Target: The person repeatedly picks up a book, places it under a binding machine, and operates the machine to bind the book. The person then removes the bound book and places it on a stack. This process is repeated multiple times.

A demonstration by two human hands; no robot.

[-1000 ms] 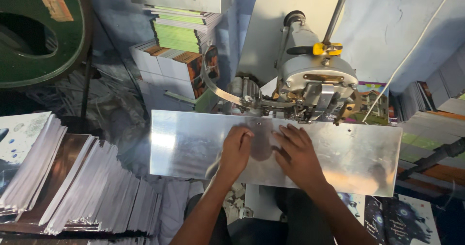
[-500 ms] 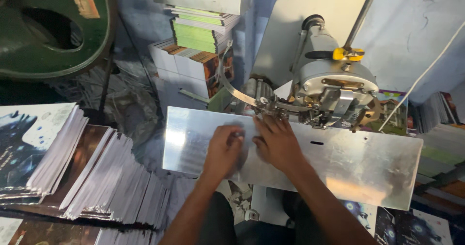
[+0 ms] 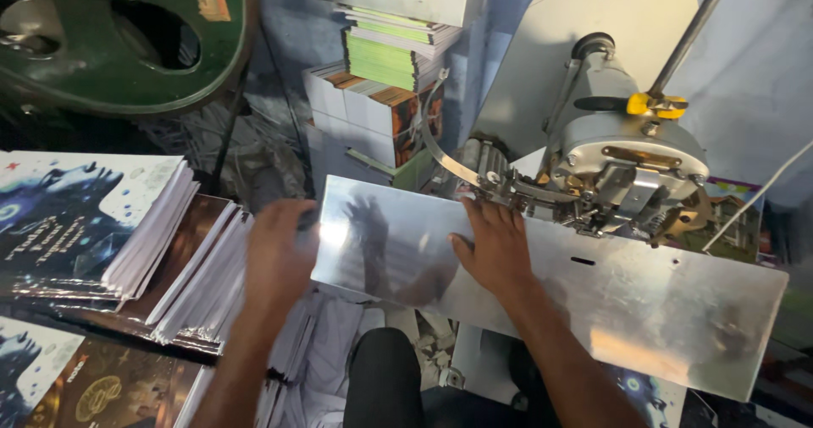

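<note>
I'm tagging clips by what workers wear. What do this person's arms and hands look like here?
Both forearms are bare to the frame's edge: no sleeves show. The left hand and right hand wear no gloves; no rings, watch or bands are visible. The left hand is slightly blurred.

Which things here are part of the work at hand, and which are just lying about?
In use: left hand by booklet stacks; right hand flat on metal plate; stitching machine head.
Lying about: green wheel; green-edged stacks.

Shiny metal plate carries only one flat hand.
</note>
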